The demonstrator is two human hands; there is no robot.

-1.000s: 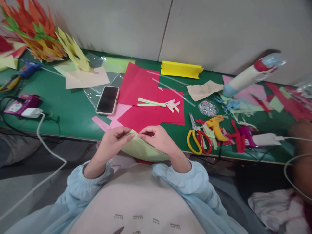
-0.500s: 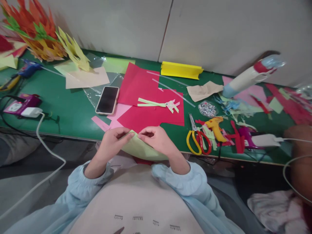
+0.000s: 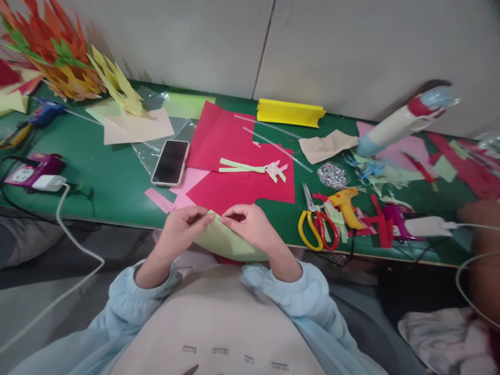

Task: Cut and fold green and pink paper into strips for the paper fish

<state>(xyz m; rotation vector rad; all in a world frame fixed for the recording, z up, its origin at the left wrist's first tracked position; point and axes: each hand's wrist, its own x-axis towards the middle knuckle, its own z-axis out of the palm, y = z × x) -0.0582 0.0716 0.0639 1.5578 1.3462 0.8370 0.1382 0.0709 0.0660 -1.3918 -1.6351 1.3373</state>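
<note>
Bimanual hold on a light green sheet (image 3: 234, 249), seen from above. The left hand (image 3: 182, 229) was closed narrowly, with thumb and fingers pinching the sheet near its raised corner; the right hand (image 3: 252, 225) held the same edge in a like pinch just beside it. The sheet curved below and between both hands, at the near edge of the green bench (image 3: 113, 204).

Beyond the hands lay red sheets (image 3: 222, 136), bearing a small pink-and-green woven paper figure (image 3: 275, 171), possibly a fish, although fine detail was blurred. Ahead and to the left of the left hand, a phone (image 3: 171, 162) rested face up; farther left stood a purple power strip (image 3: 35, 171) with a white plug in it. To the right of the right hand were scissors (image 3: 318, 224) with one yellow and one red handle, and beside them a yellow glue gun (image 3: 346, 207) among paper scraps.
</note>
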